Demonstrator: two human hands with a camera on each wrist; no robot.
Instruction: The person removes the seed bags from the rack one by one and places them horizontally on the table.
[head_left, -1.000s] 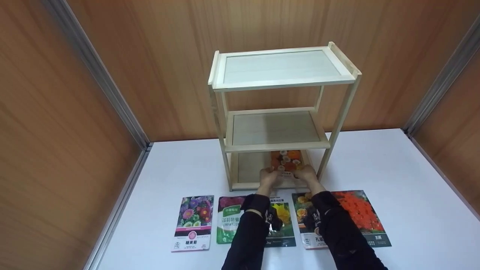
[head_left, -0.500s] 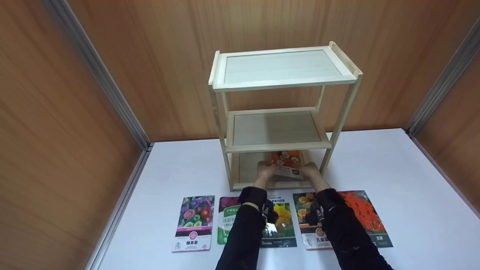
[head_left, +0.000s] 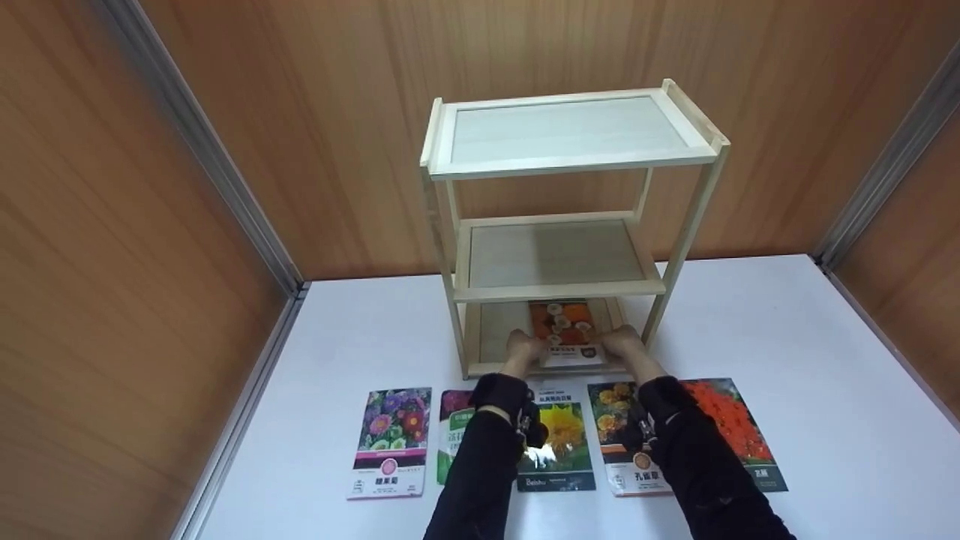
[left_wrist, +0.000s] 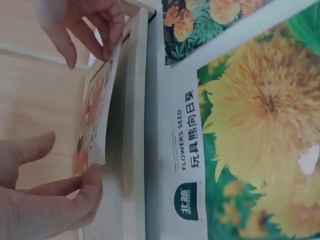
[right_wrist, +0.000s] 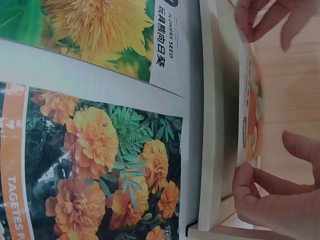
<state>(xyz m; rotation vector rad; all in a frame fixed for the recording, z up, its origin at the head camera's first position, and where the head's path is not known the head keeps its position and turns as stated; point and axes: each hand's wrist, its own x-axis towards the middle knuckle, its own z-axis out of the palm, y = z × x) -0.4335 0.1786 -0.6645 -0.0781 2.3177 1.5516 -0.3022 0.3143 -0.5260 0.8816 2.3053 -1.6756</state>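
An orange-flowered seed packet [head_left: 562,324] lies over the right half of the bottom shelf [head_left: 501,331] of a pale wooden rack. Its near edge, with a white band, looks lifted slightly in both wrist views. At the packet's left near corner, my left hand [head_left: 524,349] touches it with the fingertips, thumb raised away from it. My right hand [head_left: 624,343] does the same at the right near corner, its thumb [right_wrist: 300,145] also apart from the packet. The fingers' undersides are partly hidden.
On the white table [head_left: 315,420] before the rack lie an aster packet [head_left: 390,442], a green packet [head_left: 454,431], a yellow sunflower packet [head_left: 559,442], a marigold packet [head_left: 615,420] and a red-flowered packet [head_left: 731,424]. The middle shelf [head_left: 555,255] overhangs the hands.
The orange-flowered packet has shifted a little left, turning askew midway and now lying nearly straight. Both hands stayed at its near corners; the left hand moved slightly left.
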